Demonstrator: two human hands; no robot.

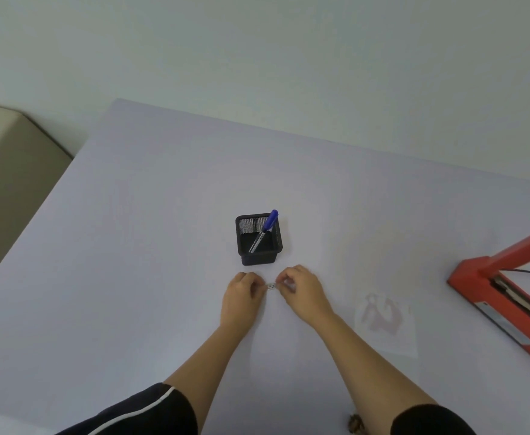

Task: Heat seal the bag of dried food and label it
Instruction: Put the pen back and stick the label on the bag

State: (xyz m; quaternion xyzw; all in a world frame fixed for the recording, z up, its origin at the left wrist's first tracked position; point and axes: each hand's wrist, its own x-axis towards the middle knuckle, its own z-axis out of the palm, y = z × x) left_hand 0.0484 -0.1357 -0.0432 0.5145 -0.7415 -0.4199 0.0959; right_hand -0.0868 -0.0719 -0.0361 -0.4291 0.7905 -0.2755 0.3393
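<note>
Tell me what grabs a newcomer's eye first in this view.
The red heat sealer at the table's right edge stands out most against the pale table. Next comes the black mesh pen holder at the centre, with a blue-capped marker leaning in it. Just in front of it, the left hand and right hand pinch a small label between them.
</note>
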